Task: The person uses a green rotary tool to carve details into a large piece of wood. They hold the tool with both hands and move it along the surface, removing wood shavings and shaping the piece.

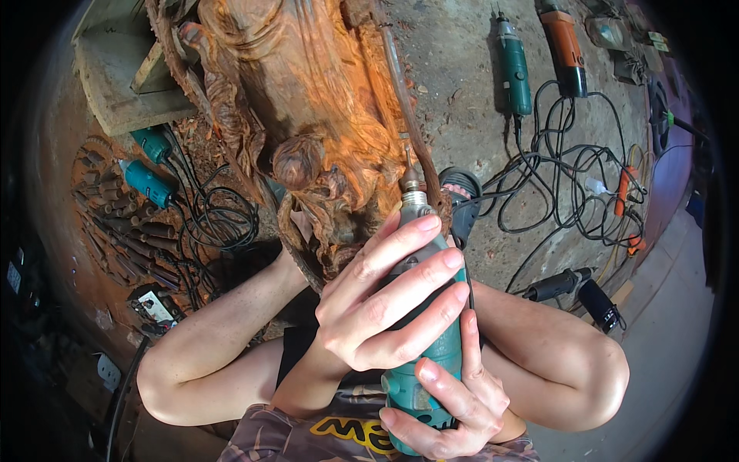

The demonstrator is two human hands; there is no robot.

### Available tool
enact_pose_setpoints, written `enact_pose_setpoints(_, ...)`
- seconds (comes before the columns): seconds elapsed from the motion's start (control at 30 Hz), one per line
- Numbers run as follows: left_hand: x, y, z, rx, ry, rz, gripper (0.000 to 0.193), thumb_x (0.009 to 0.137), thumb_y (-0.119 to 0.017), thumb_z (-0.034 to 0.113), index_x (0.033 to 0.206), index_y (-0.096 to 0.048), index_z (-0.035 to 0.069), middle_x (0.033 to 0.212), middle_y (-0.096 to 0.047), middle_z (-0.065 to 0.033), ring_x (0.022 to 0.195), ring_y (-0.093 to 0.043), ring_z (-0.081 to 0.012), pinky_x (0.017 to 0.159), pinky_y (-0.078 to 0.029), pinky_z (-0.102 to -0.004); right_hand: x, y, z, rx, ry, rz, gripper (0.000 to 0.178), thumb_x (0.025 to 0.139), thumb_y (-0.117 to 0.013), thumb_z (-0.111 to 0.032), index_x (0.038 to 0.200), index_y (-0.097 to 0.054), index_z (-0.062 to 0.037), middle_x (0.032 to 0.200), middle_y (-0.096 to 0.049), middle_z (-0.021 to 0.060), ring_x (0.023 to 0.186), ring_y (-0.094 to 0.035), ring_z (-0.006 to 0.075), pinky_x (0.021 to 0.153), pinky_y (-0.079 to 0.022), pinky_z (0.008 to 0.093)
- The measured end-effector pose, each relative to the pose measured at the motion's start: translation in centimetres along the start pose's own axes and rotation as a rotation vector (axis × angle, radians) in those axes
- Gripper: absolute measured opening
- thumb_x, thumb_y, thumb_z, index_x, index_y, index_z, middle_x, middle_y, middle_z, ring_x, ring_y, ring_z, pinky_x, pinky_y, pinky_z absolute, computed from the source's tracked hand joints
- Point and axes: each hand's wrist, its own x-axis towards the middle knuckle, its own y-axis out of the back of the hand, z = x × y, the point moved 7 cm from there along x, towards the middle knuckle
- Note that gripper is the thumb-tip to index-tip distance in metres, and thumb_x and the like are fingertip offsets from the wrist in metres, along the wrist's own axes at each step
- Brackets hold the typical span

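Note:
A teal and grey die grinder (442, 350) points away from me, held in both hands. My left hand (381, 300) is closed over its grey front part, fingers wrapped across the top. Behind it, my right hand (466, 400) grips the teal rear body. The pointed bit (409, 160) at the grinder's tip reaches the right side of a large reddish-brown wood carving (308, 92); whether it touches the wood I cannot tell. Rounded lumps and folds are cut into the carving, and dark, twisted branch-like edges run along its sides. My left palm is hidden.
Another green die grinder (514, 73) and an orange power tool (566, 46) lie at far right beside tangled black cables (550, 162). Teal power tools (146, 183) and many bits (127, 223) lie at left, near a wooden stand (108, 85). My sandalled foot (464, 208) is beside the carving.

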Motion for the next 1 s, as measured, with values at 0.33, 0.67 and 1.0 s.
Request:
enact_pose_setpoints(0.33, -0.1, -0.3, -0.2, 0.004, 0.007, -0.055, 0.027, 0.08, -0.082, 0.006, 0.105, -0.073, 0.01, 0.119, -0.073, -0.0104, 0.114, -0.07, -0.0385, 0.099, -0.06, -0.0542, 1.0, 0.2, -0.3, -0.201, 0.33, -0.074, 0.048, 0.085, -0.083, -0.006, 0.127, -0.061, 0.001, 0.144, -0.039, 0.0194, 0.109, -0.067, 0.0158, 0.079, -0.063, 0.0205)
enact_pose_setpoints(0.67, 0.1, -0.1, -0.2, -0.008, 0.016, -0.055, 0.029, 0.078, -0.082, 0.004, 0.106, -0.073, 0.009, 0.119, -0.072, -0.011, 0.114, -0.07, -0.0383, 0.098, -0.061, -0.053, -0.2, -1.2, 0.3, -0.915, 1.423, -0.263, 0.052, 0.085, -0.082, 0.001, 0.13, -0.057, 0.0047, 0.146, -0.038, 0.0147, 0.109, -0.067, 0.0087, 0.076, -0.064, 0.0139)
enact_pose_setpoints(1.0, 0.4, -0.3, -0.3, -0.012, 0.032, -0.096, 0.028, 0.079, -0.082, 0.004, 0.105, -0.074, 0.009, 0.119, -0.072, -0.0108, 0.115, -0.07, -0.0369, 0.099, -0.06, -0.0527, 0.9, -0.2, -0.1, -0.21, 0.267, -0.093, 0.052, 0.08, -0.084, 0.002, 0.125, -0.058, 0.0062, 0.145, -0.039, 0.0168, 0.11, -0.069, 0.0145, 0.078, -0.065, 0.0187)
